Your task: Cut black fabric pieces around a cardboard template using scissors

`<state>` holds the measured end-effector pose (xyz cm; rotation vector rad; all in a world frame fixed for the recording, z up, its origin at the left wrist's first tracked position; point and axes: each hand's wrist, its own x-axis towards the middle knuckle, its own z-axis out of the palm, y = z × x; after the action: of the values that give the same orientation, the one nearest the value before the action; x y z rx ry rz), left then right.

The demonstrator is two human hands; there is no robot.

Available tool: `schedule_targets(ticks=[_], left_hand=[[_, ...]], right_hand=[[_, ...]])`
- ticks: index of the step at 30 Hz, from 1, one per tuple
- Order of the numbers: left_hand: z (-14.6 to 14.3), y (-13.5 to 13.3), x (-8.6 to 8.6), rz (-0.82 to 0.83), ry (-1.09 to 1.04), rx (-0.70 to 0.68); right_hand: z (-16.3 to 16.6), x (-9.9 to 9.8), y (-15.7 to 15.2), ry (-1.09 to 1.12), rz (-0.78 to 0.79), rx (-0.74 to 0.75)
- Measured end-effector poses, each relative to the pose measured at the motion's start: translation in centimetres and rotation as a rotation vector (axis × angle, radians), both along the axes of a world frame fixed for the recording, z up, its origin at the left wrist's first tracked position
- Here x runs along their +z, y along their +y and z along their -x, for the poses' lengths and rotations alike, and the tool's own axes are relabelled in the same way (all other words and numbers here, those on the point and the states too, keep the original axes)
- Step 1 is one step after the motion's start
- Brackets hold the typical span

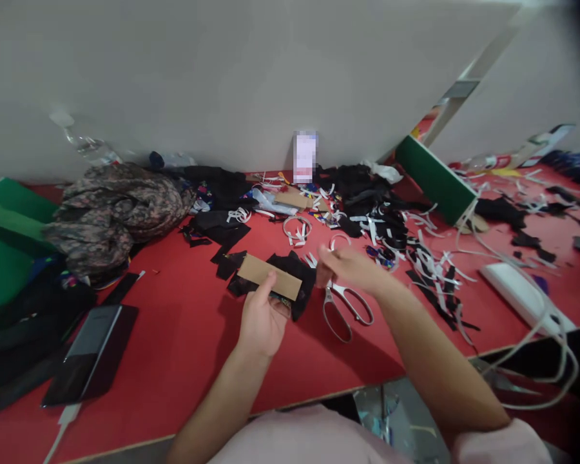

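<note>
L hand (263, 322): pinching cardboard strip (256, 269), thumb pressed on upper face approx. mid-length, fingers underneath. Reason (judged): central grip prob. keeps strip steady, w/ both ends uncovered.

Cardboard strip: in L hand, over desk (174, 348), long side slanting down toward R. Black fabric (307, 274) shows behind/under it; can't tell if gripped too or lying loose.

R hand (341, 265): fingers curled in, thumb against index side; can't tell if anything is pinched. Hangs over scissors, just R of black fabric.

Scissors (329, 296), 1 pr.: partly hidden by R hand; blade tips pointing away, handle loops toward wearer. Appear to rest on desk; loops on near side prob. for quick pickup.

Pose: L forearm (222, 393) rises from lower edge, angled in to R, wrist turned so thumb is uppermost. R forearm (425, 341) comes in from lower R, slanting up-L. Hands near each other, not touching.

Misc.: lit phone (305, 158), upright vs. wall (198, 84), prob. propped for viewing; scrap pile (381, 219), blk. & wht., far side of desk.
</note>
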<state>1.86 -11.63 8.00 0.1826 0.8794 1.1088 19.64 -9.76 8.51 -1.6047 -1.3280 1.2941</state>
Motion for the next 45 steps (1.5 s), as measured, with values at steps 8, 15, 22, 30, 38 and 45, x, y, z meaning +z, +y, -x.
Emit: schedule_targets(ticks=[8,15,22,30,38,45], left_hand=[[0.5,-0.9,0.4,0.034,0.091,-0.443],[3.0,0.5,-0.7,-0.073,0.136,-0.801],[2.9,0.9,-2.0,-0.088,0.194,-0.754],[2.0,0.5,-1.8,-0.107,0.178,-0.614],[1.7,0.3,-2.6,-0.125,0.132,-0.553],[2.2,1.4,-3.0,-0.082,0.162,-0.452]], right_hand=[[4.1,-2.2,-1.4,0.844,0.377,0.136],[5.6,-1.1,-0.2,0.63,0.096,-0.103],[6.1,-1.2,-0.3,0.529,-0.053,-0.134],[5.3,-1.8,0.4,0.223,-0.293,-0.091],[5.2,-2.0,0.7,0.14,-0.319,-0.085],[1.1,-2.3,3.1,0.023,-0.205,-0.091]])
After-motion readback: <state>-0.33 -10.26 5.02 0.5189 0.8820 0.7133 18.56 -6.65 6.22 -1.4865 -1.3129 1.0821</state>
